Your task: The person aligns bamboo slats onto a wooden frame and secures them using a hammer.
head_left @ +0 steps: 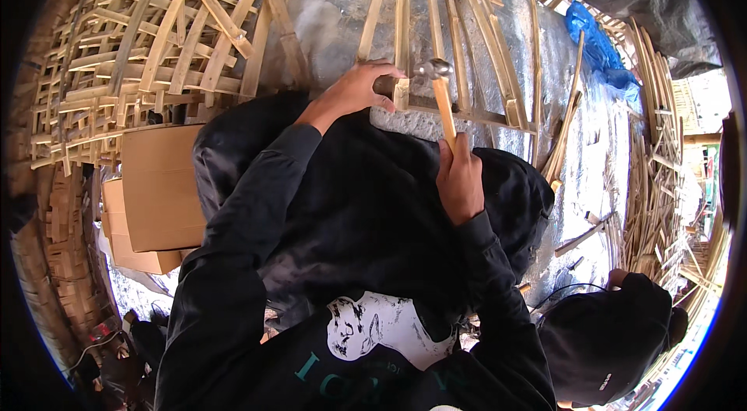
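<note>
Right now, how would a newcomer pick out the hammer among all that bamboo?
Find the grey stone slab carrying the bamboo-slat frame. At its near edge, the right hand grips a pale wooden handle rising to a rounded metal head: the hammer, the only metal piece among slats.
</note>
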Tool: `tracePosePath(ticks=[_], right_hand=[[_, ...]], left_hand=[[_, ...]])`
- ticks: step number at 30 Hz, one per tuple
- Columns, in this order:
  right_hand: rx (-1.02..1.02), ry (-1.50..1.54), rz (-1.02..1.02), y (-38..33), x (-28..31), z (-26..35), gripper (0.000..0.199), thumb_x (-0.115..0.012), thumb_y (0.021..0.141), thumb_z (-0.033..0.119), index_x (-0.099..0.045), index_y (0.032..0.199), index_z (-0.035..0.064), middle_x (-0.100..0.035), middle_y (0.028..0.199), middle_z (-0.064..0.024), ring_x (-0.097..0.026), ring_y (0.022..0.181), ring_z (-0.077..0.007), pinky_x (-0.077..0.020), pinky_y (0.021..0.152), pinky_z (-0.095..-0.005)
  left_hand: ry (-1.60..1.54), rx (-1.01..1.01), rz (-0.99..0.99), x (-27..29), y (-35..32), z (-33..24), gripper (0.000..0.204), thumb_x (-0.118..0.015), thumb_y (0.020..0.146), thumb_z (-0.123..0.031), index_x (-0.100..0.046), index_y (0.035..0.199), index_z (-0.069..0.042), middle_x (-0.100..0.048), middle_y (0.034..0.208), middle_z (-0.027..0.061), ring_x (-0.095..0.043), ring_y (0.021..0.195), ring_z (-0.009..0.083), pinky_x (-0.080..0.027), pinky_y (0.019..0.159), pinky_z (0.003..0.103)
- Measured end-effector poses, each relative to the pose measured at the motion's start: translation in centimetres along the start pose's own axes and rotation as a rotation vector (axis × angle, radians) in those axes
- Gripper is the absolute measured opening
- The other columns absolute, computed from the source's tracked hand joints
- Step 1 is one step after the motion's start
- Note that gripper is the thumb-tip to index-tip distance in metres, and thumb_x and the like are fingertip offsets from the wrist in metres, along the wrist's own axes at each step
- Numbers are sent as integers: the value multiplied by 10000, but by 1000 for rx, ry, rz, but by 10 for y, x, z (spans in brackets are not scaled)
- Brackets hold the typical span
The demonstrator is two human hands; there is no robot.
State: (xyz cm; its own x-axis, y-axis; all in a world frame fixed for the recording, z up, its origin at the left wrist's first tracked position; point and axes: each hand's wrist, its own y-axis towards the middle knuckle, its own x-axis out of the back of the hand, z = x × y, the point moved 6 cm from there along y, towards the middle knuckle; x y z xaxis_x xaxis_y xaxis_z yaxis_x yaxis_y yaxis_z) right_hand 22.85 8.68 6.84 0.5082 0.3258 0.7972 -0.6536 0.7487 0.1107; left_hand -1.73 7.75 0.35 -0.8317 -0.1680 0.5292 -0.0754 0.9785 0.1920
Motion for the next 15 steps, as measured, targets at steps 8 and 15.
tracePosePath(ticks=[8,15], right_hand=[[63,68,-43,-10,-6,0,201,-593,1050,126,-448,1050,-13,-632,739,-306,-638,705,-511,-476,564,-583],[-16,17,71,-8,-17,-5,192,-577,1060,135,-455,1007,-3,-631,761,-306,-630,713,-517,-458,568,-594]], left_hand=[[22,3,2,1,1,1,683,-948,645,-219,-680,1251,-52,-689,1261,95,-627,1231,313,-497,1060,409],[10,13,23,1,2,3,678,-948,647,-217,-682,1251,-62,-690,1268,96,-625,1236,312,-491,1067,414]])
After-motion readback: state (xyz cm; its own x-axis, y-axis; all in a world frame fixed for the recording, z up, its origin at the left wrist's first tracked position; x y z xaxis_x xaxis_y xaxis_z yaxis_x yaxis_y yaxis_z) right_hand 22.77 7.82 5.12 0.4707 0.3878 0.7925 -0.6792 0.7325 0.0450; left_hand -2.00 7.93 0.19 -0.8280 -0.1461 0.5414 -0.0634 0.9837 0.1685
